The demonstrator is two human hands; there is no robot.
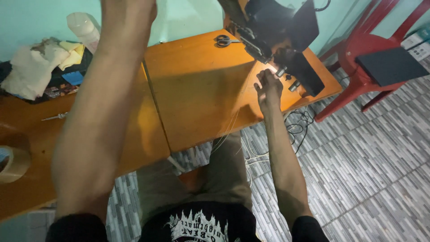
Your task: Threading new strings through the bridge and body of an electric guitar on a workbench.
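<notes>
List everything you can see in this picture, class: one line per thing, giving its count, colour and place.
Table: one, orange wood, centre.
Sewing machine: one, black, table's far right.
Scissors: one pair, dark handles, table's far edge.
Thread: pale strands, running from the right hand toward the lap.
Tape roll: one, tan, left edge.
Cloth pile: whitish and yellow, far left.
Chair: one, red, upper right, with a black flat object on it.
Cables: dark, on the tiled floor.
Right hand: at the machine's needle area.
Left arm: raised; hand out of frame.

Sewing machine (286, 40) at worktop (197, 89) far right, scissors (226, 41) just left of it, cloth pile (40, 67) far left, tape roll (13, 159) near left edge, chair (380, 58) right of worktop.
</notes>
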